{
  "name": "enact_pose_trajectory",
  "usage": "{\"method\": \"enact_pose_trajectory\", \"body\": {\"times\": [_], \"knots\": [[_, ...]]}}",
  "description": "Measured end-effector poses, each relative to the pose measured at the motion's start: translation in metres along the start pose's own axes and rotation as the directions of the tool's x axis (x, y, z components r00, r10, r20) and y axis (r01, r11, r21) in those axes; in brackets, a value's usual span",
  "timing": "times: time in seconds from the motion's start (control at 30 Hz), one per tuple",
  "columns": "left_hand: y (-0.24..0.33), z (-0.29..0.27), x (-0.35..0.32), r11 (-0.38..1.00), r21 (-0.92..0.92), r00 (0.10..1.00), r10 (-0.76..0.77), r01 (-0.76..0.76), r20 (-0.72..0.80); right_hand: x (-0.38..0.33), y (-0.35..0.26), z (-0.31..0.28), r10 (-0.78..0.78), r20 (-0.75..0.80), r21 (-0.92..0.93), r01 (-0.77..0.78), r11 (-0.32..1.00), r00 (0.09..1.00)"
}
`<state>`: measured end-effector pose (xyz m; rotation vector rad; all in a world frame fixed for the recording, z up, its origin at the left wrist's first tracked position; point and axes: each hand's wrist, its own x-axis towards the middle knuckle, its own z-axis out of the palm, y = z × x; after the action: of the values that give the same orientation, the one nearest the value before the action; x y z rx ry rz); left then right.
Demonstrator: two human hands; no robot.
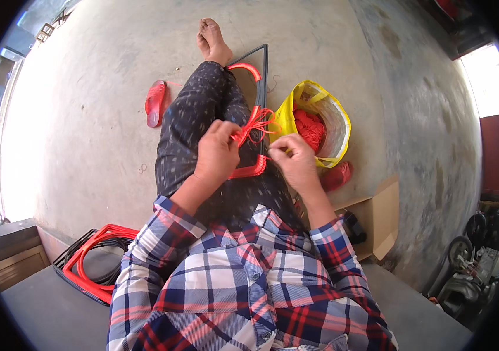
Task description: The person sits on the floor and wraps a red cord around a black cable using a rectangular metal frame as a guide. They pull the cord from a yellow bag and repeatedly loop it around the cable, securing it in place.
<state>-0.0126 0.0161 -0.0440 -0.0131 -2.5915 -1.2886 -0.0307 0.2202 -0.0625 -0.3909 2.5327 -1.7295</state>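
Observation:
My left hand (pixel 217 151) is closed on a looped bundle of red cord (pixel 256 121), whose loops fan out to the right. Just right of it, my right hand (pixel 296 162) has its thumb and forefinger pinched together on what looks like a thin strand of the same cord. Across my lap and outstretched legs lies a dark frame (pixel 265 76) with an inner ring. Red cord is wrapped around parts of this ring, at its far curve and in a tight row of turns (pixel 255 169) at the near right. My left hand and the bundle cover part of the ring.
A yellow bag (pixel 343 126) with red cord (pixel 309 128) inside stands open at the right. Red slippers (pixel 155 104) lie on the concrete floor. Behind my right elbow is a cardboard box (pixel 385 216). Red and black frames (pixel 88 263) are stacked beside my left arm.

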Motion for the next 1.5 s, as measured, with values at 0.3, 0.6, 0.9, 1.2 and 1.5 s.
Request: {"method": "enact_pose_trajectory", "body": {"times": [0.3, 0.6, 0.9, 1.2, 1.5], "knots": [[-0.006, 0.011, -0.017, 0.718, -0.426, 0.817, -0.354, 0.55, 0.455, -0.005, 0.014, 0.014, 0.001, 0.092, -0.051, 0.004, 0.999, 0.996], [-0.011, 0.024, -0.022, 0.536, -0.575, 0.782, -0.337, 0.618, 0.525, -0.001, 0.015, 0.003, -0.185, 0.098, -0.267, 0.205, 0.942, 0.978], [-0.003, 0.025, -0.026, 0.811, -0.255, 0.797, -0.366, 0.526, 0.481, -0.008, -0.105, -0.071, -0.107, 0.109, 0.88, -0.046, 0.472, 0.988], [0.002, 0.026, -0.02, 0.772, -0.231, 0.739, -0.406, 0.592, 0.537, -0.054, -0.197, -0.077, -0.49, 0.149, 0.989, -0.117, 0.095, 0.859], [0.027, 0.022, -0.013, 0.85, -0.469, 0.968, -0.168, 0.239, 0.189, -0.021, -0.146, -0.094, -0.5, 0.11, 0.99, -0.05, 0.131, 0.859]]}}
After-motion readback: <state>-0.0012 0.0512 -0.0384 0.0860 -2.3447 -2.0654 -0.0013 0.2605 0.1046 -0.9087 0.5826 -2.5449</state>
